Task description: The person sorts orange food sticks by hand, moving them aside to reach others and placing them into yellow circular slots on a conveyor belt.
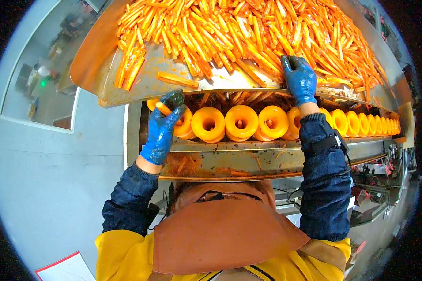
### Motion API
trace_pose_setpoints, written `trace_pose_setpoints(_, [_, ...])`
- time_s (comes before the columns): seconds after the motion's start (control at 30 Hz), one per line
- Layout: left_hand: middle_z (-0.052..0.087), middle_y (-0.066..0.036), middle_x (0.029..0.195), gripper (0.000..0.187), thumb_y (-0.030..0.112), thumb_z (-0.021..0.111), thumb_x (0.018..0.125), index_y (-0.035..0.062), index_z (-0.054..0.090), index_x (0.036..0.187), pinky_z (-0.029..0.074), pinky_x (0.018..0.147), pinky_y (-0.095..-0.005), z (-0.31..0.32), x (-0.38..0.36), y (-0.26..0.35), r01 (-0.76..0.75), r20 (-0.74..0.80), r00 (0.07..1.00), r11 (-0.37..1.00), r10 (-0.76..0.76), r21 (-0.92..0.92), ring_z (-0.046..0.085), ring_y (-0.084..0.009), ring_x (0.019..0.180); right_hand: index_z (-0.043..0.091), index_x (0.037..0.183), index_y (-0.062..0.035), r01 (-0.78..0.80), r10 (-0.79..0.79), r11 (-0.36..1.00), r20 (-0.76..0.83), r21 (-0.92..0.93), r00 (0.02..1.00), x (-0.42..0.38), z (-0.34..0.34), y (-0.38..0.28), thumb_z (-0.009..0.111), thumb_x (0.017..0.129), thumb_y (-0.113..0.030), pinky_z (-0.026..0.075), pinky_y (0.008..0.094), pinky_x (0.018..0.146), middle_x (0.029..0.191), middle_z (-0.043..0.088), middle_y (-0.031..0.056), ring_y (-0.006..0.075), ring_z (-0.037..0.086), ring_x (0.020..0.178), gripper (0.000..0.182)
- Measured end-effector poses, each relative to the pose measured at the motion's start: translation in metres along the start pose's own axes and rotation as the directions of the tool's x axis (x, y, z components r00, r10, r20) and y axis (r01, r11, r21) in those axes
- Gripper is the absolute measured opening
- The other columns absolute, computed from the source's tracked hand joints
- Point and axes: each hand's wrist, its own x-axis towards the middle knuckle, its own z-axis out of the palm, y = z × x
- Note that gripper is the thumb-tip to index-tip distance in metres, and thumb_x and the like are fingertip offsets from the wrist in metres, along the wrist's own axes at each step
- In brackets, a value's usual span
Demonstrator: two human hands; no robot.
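My left hand [162,126], in a blue glove, has its fingers closed round an orange stick [163,108] above the left end of a row of yellow ring-shaped cups [208,124]. The gloved right hand [300,79] rests at the front edge of the metal tray [162,70], its fingertips against a big pile of orange sticks [248,33]. Those fingers are bent, and what they hold, if anything, is hidden. Small stick ends show inside some cups. One loose stick [177,79] lies on the tray near my left hand.
Below the cups runs a metal ledge [220,158] with orange scraps on it. A pale blue wall [56,173] with a window [40,70] stands at the left. Machine parts [375,180] are at the right. A brown apron [225,234] covers my front.
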Motion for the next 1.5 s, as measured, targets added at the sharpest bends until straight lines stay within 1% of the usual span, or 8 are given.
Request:
trace_pose_setpoints(0.27, [0.063, -0.01, 0.113, 0.035, 0.021, 0.067, 0.083, 0.0069, 0.061, 0.114, 0.045, 0.091, -0.0349, -0.024, 0.071, 0.061, -0.452, 0.303, 0.892, 0.644, 0.337, 0.617, 0.059, -0.0246, 0.102, 0.07, 0.09, -0.0101, 0.046, -0.046, 0.999, -0.014, -0.027, 0.999, 0.0, 0.001, 0.001, 0.055, 0.087, -0.041, 0.05, 0.0398, 0.079, 0.093, 0.066, 0.0126, 0.0315, 0.063, 0.087, 0.035])
trace_pose_setpoints(0.33, [0.063, -0.014, 0.11, 0.042, 0.029, 0.07, 0.077, 0.0071, 0.061, 0.112, 0.046, 0.089, -0.0373, -0.024, 0.096, 0.058, -0.695, 0.695, 0.706, 0.311, 0.131, 0.648, 0.059, -0.0342, 0.098, 0.07, 0.09, -0.0101, 0.031, -0.032, 0.998, -0.015, -0.05, 0.999, 0.0, 0.0, -0.001, 0.055, 0.087, -0.041, 0.05, 0.0396, 0.079, 0.093, 0.066, 0.0125, 0.0315, 0.063, 0.086, 0.034])
trace_pose_setpoints(0.57, [0.064, -0.017, 0.102, 0.042, 0.026, 0.068, 0.078, 0.0042, 0.059, 0.113, 0.047, 0.084, -0.039, -0.012, 0.138, 0.078, -0.506, 0.692, 0.604, 0.48, -0.396, 0.717, 0.059, -0.0346, 0.098, 0.07, 0.09, -0.0101, -0.007, 0.007, 1.0, 0.017, -0.014, 1.0, 0.001, -0.003, -0.003, 0.054, 0.088, -0.042, 0.05, 0.0395, 0.079, 0.092, 0.066, 0.013, 0.0313, 0.063, 0.086, 0.036])
trace_pose_setpoints(0.83, [0.054, -0.008, 0.12, 0.034, 0.009, 0.059, 0.076, 0.0182, 0.062, 0.109, 0.052, 0.079, -0.0394, 0.038, 0.168, 0.05, -0.827, 0.86, 0.508, -0.256, 0.039, 0.5, 0.06, -0.0279, 0.098, 0.07, 0.091, -0.0111, -0.005, 0.005, 1.0, 0.003, 0.004, 1.0, 0.0, -0.001, -0.001, 0.055, 0.087, -0.043, 0.05, 0.0396, 0.078, 0.092, 0.066, 0.0125, 0.0309, 0.063, 0.086, 0.035])
trace_pose_setpoints(1.0, [0.059, -0.007, 0.113, 0.03, 0.018, 0.064, 0.076, 0.0162, 0.064, 0.107, 0.052, 0.078, -0.0392, 0.03, 0.169, 0.058, -0.85, 0.866, 0.49, -0.164, 0.101, 0.5, 0.061, -0.0288, 0.095, 0.07, 0.09, -0.0109, 0.005, -0.005, 1.0, -0.008, -0.024, 1.0, 0.0, -0.002, -0.001, 0.056, 0.087, -0.043, 0.05, 0.0396, 0.077, 0.092, 0.066, 0.0125, 0.0308, 0.063, 0.086, 0.035])
trace_pose_setpoints(1.13, [0.065, -0.011, 0.105, 0.04, 0.031, 0.071, 0.076, 0.0106, 0.063, 0.11, 0.052, 0.079, -0.0375, 0.01, 0.171, 0.056, -0.592, 0.428, 0.79, 0.361, 0.439, 0.721, 0.063, -0.0305, 0.092, 0.07, 0.091, -0.0075, 0.024, -0.023, 1.0, -0.032, 0.017, 0.999, 0.0, 0.003, 0.002, 0.059, 0.086, -0.039, 0.05, 0.0378, 0.075, 0.092, 0.066, 0.0126, 0.0312, 0.063, 0.084, 0.034])
trace_pose_setpoints(1.3, [0.065, -0.008, 0.104, 0.047, 0.03, 0.069, 0.082, -0.0006, 0.056, 0.116, 0.05, 0.081, -0.031, -0.007, 0.145, 0.082, -0.296, -0.036, 0.951, 0.941, 0.306, 0.163, 0.063, -0.0189, 0.092, 0.07, 0.091, -0.0073, 0.004, -0.004, 1.0, -0.009, -0.019, 1.0, 0.0, -0.001, -0.003, 0.059, 0.086, -0.04, 0.05, 0.0384, 0.075, 0.092, 0.066, 0.0133, 0.032, 0.063, 0.084, 0.034])
trace_pose_setpoints(1.5, [0.06, -0.009, 0.114, 0.04, 0.02, 0.059, 0.089, 0.0008, 0.052, 0.122, 0.045, 0.091, -0.0318, -0.018, 0.091, 0.092, -0.095, -0.045, 0.994, 0.995, 0.096, 0.01, 0.058, -0.0182, 0.104, 0.07, 0.091, -0.0073, 0.029, -0.029, 0.999, -0.025, -0.012, 0.999, -0.001, -0.001, -0.001, 0.059, 0.086, -0.04, 0.05, 0.0385, 0.075, 0.093, 0.066, 0.014, 0.0319, 0.063, 0.085, 0.035])
